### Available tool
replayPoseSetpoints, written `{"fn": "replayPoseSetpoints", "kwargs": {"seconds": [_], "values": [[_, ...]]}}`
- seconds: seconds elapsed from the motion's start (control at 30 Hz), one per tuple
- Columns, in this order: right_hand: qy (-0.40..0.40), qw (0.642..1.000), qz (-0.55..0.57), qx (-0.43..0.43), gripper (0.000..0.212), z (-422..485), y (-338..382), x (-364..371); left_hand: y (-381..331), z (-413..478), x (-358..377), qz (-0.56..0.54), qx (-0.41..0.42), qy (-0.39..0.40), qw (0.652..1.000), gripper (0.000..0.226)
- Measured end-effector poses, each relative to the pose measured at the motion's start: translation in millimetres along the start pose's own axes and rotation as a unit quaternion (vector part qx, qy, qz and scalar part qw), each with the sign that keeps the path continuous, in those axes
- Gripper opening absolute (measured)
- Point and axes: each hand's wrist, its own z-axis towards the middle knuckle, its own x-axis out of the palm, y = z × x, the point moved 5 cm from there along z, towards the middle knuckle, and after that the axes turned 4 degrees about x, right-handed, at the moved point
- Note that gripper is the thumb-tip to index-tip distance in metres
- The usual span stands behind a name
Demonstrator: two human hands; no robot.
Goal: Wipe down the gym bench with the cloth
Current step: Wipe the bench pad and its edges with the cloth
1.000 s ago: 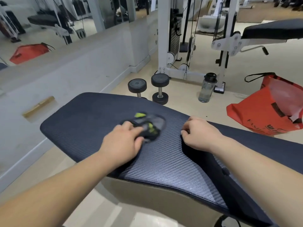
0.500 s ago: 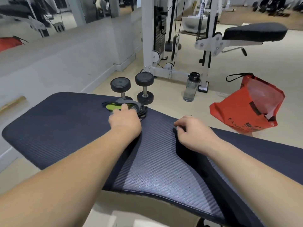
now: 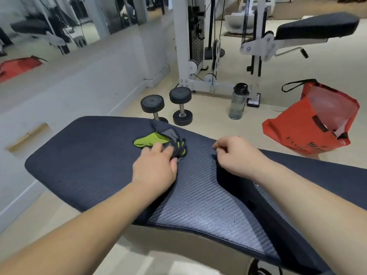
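A dark blue padded gym bench (image 3: 89, 155) fills the middle of the head view, with a lighter ribbed strip running toward me. On its far part lies a grey and lime-green cloth (image 3: 158, 140), bunched up. My left hand (image 3: 155, 167) presses down on the near edge of the cloth, fingers curled over it. My right hand (image 3: 237, 155) rests to the right on the bench, its fingers pinching the edge of the pad at the seam.
Two black dumbbells (image 3: 179, 108) stand on the floor just beyond the bench. A clear water bottle (image 3: 238, 101) and an orange bag (image 3: 315, 124) sit to the right. A white cable machine (image 3: 190, 56) and another bench (image 3: 315, 28) stand behind; a mirrored wall runs along the left.
My left hand pushed the cloth away across the pad toward the far edge, then drew it back a little. My right hand has stayed gripping the seam.
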Motion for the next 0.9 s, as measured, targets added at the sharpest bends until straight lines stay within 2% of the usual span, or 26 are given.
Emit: {"fn": "replayPoseSetpoints", "kwargs": {"seconds": [0.07, 0.13, 0.2, 0.23, 0.27, 0.33, 0.37, 0.4, 0.47, 0.53, 0.6, 0.63, 0.67, 0.73, 0.77, 0.8, 0.87, 0.9], "values": [[0.006, 1.000, 0.004, -0.018, 0.034, -0.9, 6.4, 3.6, -22.8, -37.5, -5.1, 0.006, 0.099, -0.003, 0.995, 0.040], [0.012, 0.999, -0.006, -0.034, 0.029, -1.6, 13.1, 9.6, -30.3, -75.8, -12.9, -0.043, 0.232, 0.017, 0.972, 0.044], [0.021, 0.999, -0.016, -0.044, 0.025, -4.6, 17.9, 13.8, -10.7, -78.1, -14.2, -0.057, 0.302, 0.041, 0.951, 0.047], [0.025, 0.998, -0.020, -0.051, 0.024, -6.0, 20.4, 15.6, 5.6, -68.2, -11.5, -0.033, 0.286, 0.039, 0.957, 0.048], [0.029, 0.998, -0.024, -0.055, 0.023, -7.1, 22.1, 16.4, 22.7, -53.4, -9.4, -0.015, 0.229, 0.030, 0.973, 0.048], [0.031, 0.998, -0.026, -0.055, 0.024, -9.3, 23.9, 16.6, 50.3, -29.3, -6.8, -0.015, 0.031, 0.025, 0.999, 0.046], [0.029, 0.998, -0.028, -0.055, 0.024, -9.4, 24.9, 16.3, 51.1, -26.2, -5.5, -0.012, -0.043, 0.018, 0.999, 0.045], [0.028, 0.998, -0.031, -0.056, 0.024, -9.5, 26.5, 16.0, 41.5, -30.5, -6.0, 0.006, -0.067, 0.015, 0.998, 0.045], [0.026, 0.997, -0.037, -0.063, 0.024, -8.4, 31.3, 17.4, 9.0, -57.4, -8.8, 0.026, -0.006, 0.026, 0.999, 0.045], [0.022, 0.996, -0.042, -0.075, 0.023, -8.1, 36.3, 20.9, -12.0, -93.7, -14.9, -0.016, 0.144, 0.036, 0.989, 0.046], [0.018, 0.995, -0.047, -0.087, 0.023, -8.2, 40.9, 25.0, 0.5, -99.3, -20.5, -0.069, 0.257, 0.046, 0.963, 0.047], [0.018, 0.994, -0.049, -0.092, 0.022, -8.3, 43.5, 26.6, 13.9, -92.8, -17.4, -0.061, 0.278, 0.039, 0.958, 0.048], [0.018, 0.994, -0.050, -0.097, 0.022, -8.3, 45.9, 28.1, 30.0, -82.1, -14.1, -0.038, 0.255, 0.030, 0.966, 0.048], [0.018, 0.993, -0.049, -0.104, 0.021, -8.2, 48.4, 29.7, 62.9, -55.9, -9.2, -0.018, 0.091, 0.030, 0.995, 0.048], [0.017, 0.993, -0.048, -0.107, 0.021, -8.2, 49.5, 30.0, 72.2, -48.6, -7.3, -0.016, 0.003, 0.033, 0.999, 0.047], [0.016, 0.993, -0.050, -0.109, 0.020, -7.9, 50.7, 30.0, 71.8, -44.9, -7.3, -0.005, -0.046, 0.030, 0.998, 0.046], [0.018, 0.992, -0.053, -0.113, 0.020, -6.7, 52.5, 30.6, 51.9, -51.8, -10.7, 0.009, -0.033, 0.025, 0.999, 0.044], [0.018, 0.992, -0.049, -0.112, 0.021, -6.0, 52.3, 30.5, 37.8, -61.0, -11.8, -0.006, 0.014, 0.026, 1.000, 0.044]]}}
